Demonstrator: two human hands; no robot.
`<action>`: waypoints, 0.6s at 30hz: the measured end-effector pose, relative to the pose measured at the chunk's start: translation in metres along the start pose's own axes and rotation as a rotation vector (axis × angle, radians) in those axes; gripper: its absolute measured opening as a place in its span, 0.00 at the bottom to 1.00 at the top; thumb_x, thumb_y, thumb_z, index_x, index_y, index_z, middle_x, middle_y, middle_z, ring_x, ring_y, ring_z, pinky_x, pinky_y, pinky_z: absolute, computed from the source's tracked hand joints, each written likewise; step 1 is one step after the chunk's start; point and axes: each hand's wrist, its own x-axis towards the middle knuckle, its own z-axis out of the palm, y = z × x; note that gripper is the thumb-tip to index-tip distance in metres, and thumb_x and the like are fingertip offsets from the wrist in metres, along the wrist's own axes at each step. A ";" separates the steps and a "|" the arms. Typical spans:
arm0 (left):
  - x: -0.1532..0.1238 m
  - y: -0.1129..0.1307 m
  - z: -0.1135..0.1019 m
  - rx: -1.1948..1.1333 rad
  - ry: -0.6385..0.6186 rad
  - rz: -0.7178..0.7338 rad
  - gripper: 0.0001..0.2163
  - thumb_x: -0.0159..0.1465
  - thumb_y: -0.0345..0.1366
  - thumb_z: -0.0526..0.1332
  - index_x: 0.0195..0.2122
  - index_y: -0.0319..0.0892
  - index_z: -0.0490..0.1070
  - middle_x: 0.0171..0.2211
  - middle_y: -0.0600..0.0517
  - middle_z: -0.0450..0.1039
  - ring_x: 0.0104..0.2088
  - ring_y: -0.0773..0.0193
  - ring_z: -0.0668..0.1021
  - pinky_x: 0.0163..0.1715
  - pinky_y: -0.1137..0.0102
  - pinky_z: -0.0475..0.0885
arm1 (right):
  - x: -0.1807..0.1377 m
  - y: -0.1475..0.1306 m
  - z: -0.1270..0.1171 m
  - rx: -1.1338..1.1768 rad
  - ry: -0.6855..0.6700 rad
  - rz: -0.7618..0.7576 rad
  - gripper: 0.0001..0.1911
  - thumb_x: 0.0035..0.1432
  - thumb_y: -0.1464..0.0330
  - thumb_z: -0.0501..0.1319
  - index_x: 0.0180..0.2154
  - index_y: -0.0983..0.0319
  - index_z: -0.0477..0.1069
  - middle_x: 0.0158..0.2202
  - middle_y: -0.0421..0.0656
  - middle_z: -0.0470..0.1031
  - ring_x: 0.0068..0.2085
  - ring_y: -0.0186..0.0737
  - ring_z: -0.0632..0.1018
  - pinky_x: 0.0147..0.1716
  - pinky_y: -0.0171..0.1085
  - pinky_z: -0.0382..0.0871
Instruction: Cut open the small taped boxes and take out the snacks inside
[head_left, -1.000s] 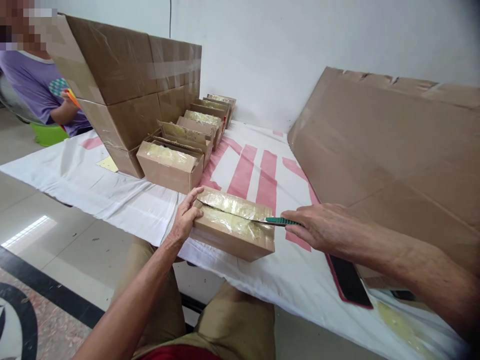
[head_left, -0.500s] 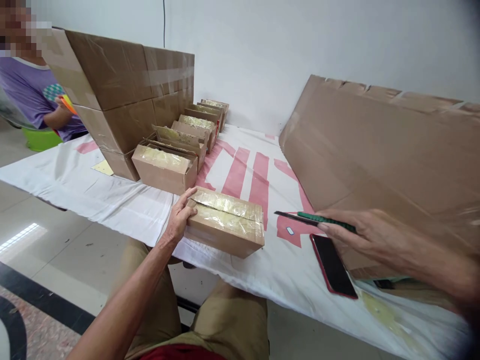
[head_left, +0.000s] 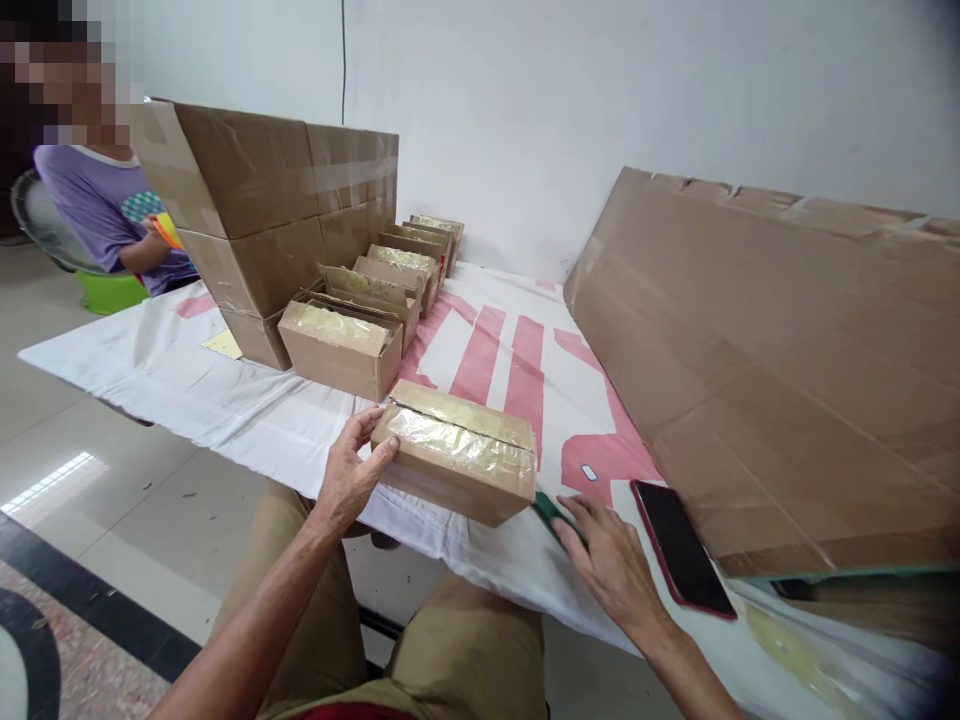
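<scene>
A small cardboard box point(head_left: 457, 455), its top covered in clear tape with a slit along the seam, lies near the table's front edge. My left hand point(head_left: 351, 472) grips the box's left end, thumb on top and fingers curled round the side. My right hand point(head_left: 611, 560) rests low on the white cloth just right of the box. Its fingers lie over a green-handled knife point(head_left: 550, 508), whose end sticks out toward the box's near right corner.
A red-edged phone point(head_left: 682, 548) lies face up beside my right hand. A large flattened carton point(head_left: 780, 340) leans at the right. A row of small boxes point(head_left: 375, 300) and big stacked cartons point(head_left: 277, 220) stand at the left. A person in purple point(head_left: 112, 220) sits beyond them.
My right hand pulled the knife out of the box's seam, swung right above the phone, then came down onto the cloth beside the box. My left hand stayed on the box.
</scene>
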 end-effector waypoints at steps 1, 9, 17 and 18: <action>0.000 0.000 0.001 -0.008 0.003 0.000 0.26 0.59 0.49 0.69 0.55 0.42 0.72 0.55 0.43 0.76 0.54 0.50 0.78 0.57 0.57 0.70 | 0.005 -0.001 -0.008 0.085 0.045 0.004 0.17 0.70 0.60 0.53 0.50 0.61 0.76 0.49 0.52 0.81 0.50 0.54 0.81 0.45 0.48 0.75; 0.000 0.004 0.005 -0.185 -0.011 -0.065 0.22 0.57 0.47 0.72 0.50 0.44 0.73 0.58 0.45 0.75 0.53 0.52 0.78 0.52 0.60 0.71 | 0.047 -0.058 -0.030 0.261 0.330 -0.071 0.19 0.68 0.53 0.57 0.46 0.59 0.76 0.48 0.51 0.80 0.50 0.54 0.80 0.50 0.52 0.72; 0.005 -0.002 0.003 -0.374 -0.062 -0.101 0.19 0.52 0.45 0.75 0.38 0.44 0.71 0.64 0.45 0.69 0.63 0.47 0.71 0.59 0.59 0.67 | 0.044 -0.073 -0.018 0.638 0.328 0.140 0.12 0.61 0.58 0.63 0.41 0.58 0.72 0.44 0.47 0.79 0.45 0.47 0.79 0.47 0.46 0.74; 0.005 -0.003 0.003 -0.381 -0.057 -0.102 0.19 0.52 0.44 0.75 0.38 0.44 0.71 0.64 0.45 0.69 0.64 0.47 0.70 0.60 0.58 0.66 | 0.043 -0.074 -0.018 0.687 0.302 0.175 0.12 0.60 0.58 0.63 0.41 0.58 0.72 0.43 0.46 0.79 0.44 0.46 0.78 0.46 0.45 0.74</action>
